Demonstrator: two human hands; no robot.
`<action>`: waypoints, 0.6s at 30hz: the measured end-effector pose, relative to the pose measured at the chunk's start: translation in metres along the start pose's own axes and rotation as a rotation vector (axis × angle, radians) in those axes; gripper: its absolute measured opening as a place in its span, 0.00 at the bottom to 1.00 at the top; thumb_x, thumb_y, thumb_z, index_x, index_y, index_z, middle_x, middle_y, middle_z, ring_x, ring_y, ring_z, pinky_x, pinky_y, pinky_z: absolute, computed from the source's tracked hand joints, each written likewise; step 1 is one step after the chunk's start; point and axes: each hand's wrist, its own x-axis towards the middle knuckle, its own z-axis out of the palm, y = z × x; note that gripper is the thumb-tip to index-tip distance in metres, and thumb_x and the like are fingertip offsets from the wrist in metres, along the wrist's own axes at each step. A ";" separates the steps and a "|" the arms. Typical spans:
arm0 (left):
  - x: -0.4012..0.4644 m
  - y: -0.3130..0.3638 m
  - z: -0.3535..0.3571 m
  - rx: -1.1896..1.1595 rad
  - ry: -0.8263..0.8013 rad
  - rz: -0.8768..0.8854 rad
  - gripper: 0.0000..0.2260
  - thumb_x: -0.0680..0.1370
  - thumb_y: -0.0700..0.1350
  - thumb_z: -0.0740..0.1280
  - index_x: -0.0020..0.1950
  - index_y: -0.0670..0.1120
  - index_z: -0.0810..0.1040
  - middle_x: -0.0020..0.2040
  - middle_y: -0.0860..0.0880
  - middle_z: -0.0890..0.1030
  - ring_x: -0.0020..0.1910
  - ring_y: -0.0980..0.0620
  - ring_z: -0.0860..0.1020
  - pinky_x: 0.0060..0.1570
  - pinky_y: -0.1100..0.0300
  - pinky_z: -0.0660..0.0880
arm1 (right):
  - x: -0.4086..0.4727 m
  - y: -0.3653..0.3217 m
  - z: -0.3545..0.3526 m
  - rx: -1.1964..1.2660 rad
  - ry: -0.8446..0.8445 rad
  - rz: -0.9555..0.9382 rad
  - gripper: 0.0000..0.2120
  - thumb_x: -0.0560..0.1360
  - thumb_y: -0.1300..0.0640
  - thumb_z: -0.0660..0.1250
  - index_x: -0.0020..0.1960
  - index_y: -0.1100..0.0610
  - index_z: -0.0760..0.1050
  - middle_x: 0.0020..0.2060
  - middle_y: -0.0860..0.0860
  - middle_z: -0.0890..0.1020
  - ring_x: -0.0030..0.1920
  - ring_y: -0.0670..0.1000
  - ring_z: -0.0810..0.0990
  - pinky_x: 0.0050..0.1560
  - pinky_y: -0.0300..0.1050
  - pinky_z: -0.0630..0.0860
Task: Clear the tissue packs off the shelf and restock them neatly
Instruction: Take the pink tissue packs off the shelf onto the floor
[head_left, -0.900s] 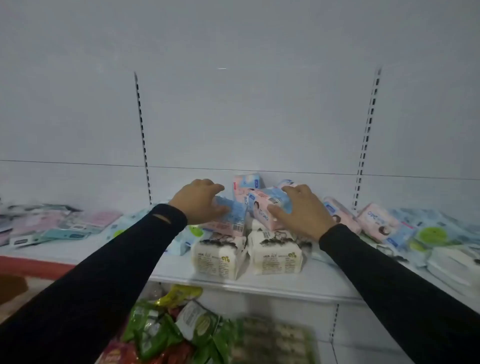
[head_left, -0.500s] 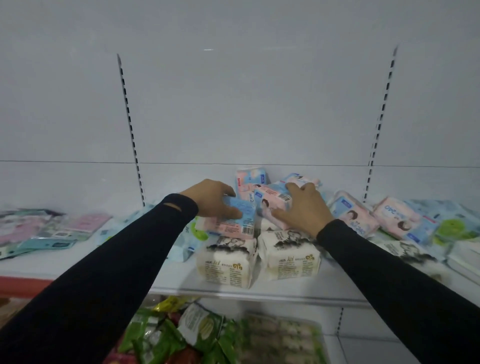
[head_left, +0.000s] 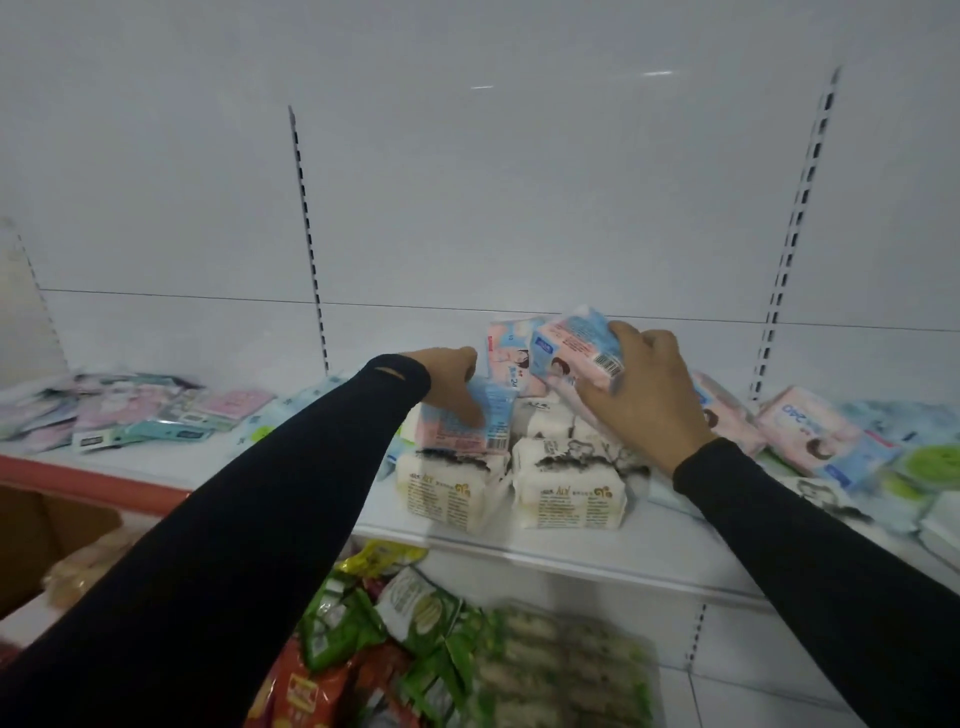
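My left hand grips a pink-and-blue tissue pack that rests on a white tissue pack at the front of the white shelf. My right hand holds another pink-and-blue tissue pack lifted above a second white pack. A third pink-and-blue pack stands upright behind, against the back panel. More white packs lie behind the two front ones, partly hidden by my hands.
Further pink tissue packs and green-labelled packs are strewn on the shelf's right. Flat pastel packets cover the left end. Green and red snack bags fill the shelf below. A cardboard box stands lower left.
My right hand has raised its pink-and-blue pack up off the pile and tilted it. My left hand has stayed on its pack atop the left white pack.
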 end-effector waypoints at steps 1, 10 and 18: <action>0.000 0.002 0.001 0.003 0.037 0.015 0.25 0.66 0.58 0.76 0.48 0.48 0.64 0.42 0.51 0.73 0.36 0.52 0.69 0.35 0.57 0.65 | -0.001 0.001 -0.006 0.022 0.003 -0.013 0.36 0.71 0.44 0.69 0.74 0.51 0.59 0.62 0.57 0.66 0.60 0.57 0.71 0.60 0.52 0.74; -0.164 -0.069 0.003 -0.132 0.598 -0.080 0.49 0.61 0.63 0.74 0.75 0.47 0.57 0.63 0.44 0.67 0.64 0.45 0.66 0.64 0.54 0.66 | -0.027 -0.075 -0.007 0.372 -0.129 -0.243 0.49 0.58 0.33 0.67 0.74 0.52 0.60 0.63 0.52 0.65 0.58 0.38 0.63 0.51 0.19 0.57; -0.373 -0.205 0.092 -0.070 0.387 -0.558 0.40 0.63 0.61 0.74 0.71 0.50 0.63 0.65 0.47 0.65 0.64 0.46 0.67 0.65 0.52 0.67 | -0.098 -0.243 0.097 0.353 -0.601 -0.627 0.46 0.58 0.43 0.76 0.71 0.56 0.62 0.63 0.55 0.62 0.60 0.48 0.66 0.57 0.32 0.59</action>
